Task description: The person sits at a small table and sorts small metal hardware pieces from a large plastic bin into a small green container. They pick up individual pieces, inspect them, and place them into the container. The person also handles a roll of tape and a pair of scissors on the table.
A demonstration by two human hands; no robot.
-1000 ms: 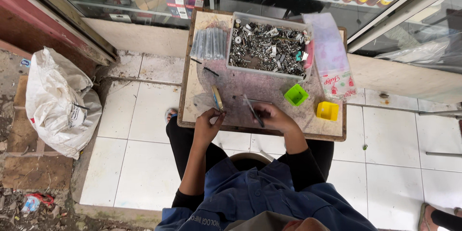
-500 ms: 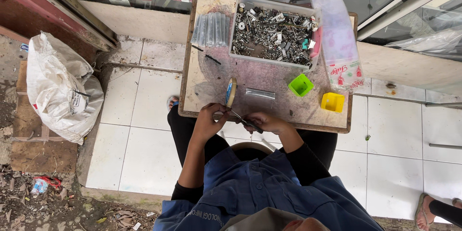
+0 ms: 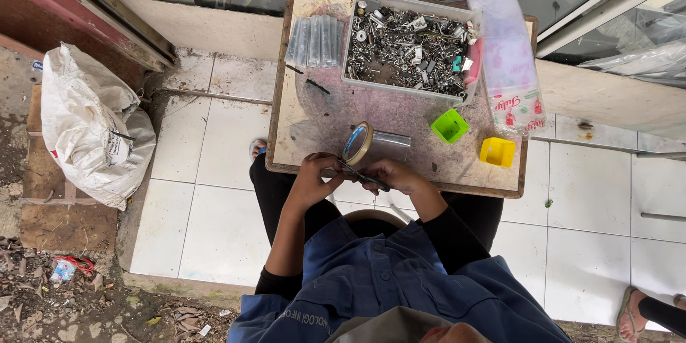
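Both hands meet at the near edge of a worn wooden board [image 3: 307, 128] that rests over my lap. My left hand [image 3: 314, 177] grips the lower rim of a tan tape roll [image 3: 357, 143], which stands on edge. My right hand [image 3: 399, 175] is closed on a thin dark tool [image 3: 366, 175], like scissors, whose tip points toward the left hand just under the roll. A short metal tube [image 3: 393, 139] lies right behind the roll. What lies between my fingertips is too small to make out.
On the board stand a clear box of metal parts [image 3: 411, 46], a bundle of clear tubes [image 3: 314, 39], a green cup [image 3: 449, 127], a yellow cup [image 3: 497, 151] and a pink plastic bag [image 3: 509, 64]. A white sack [image 3: 89, 128] sits left on the tiles; another person's sandalled foot [image 3: 632, 311] shows at bottom right.
The tape roll, not seen a second ago, now stands upright at my left hand. Both hands have drawn back to the board's near edge and closed together around the dark tool.
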